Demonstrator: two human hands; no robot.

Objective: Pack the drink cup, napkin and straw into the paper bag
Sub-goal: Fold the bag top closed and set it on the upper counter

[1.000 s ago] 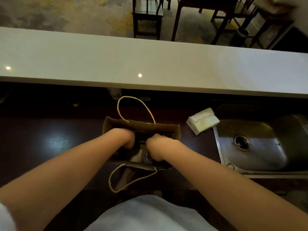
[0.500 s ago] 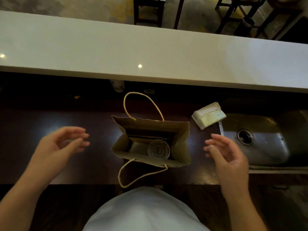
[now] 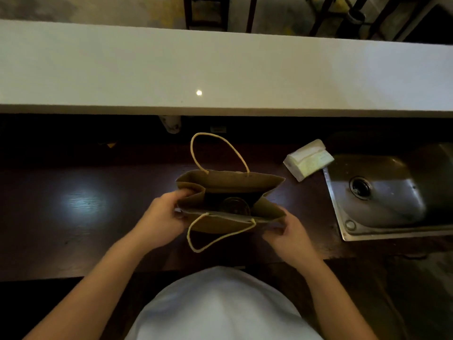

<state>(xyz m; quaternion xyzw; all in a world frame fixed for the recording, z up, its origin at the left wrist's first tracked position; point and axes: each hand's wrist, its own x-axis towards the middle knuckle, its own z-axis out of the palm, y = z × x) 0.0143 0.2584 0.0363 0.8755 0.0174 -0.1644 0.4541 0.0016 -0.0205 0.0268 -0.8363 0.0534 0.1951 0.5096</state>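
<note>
Bag [image 3: 230, 184] held at both near corners on the dark desk [image 3: 81, 217].

The left hand [image 3: 163, 220] is closed on the bag's left edge, its fingers pinched over the folded-in side; the right hand [image 3: 288, 235] is closed on the near right corner. Between the two grips the bag is stood upright with its mouth open, and the cup [image 3: 235, 204] is seen inside it, lid up, just beyond the near wall. One handle is raised on the far side, the other is hung down toward the person. A tissue pack [image 3: 307, 159] is laid beyond and right of the right grip, beside the sink [image 3: 382, 192]. No straw can be made out in the dim bag.
</note>
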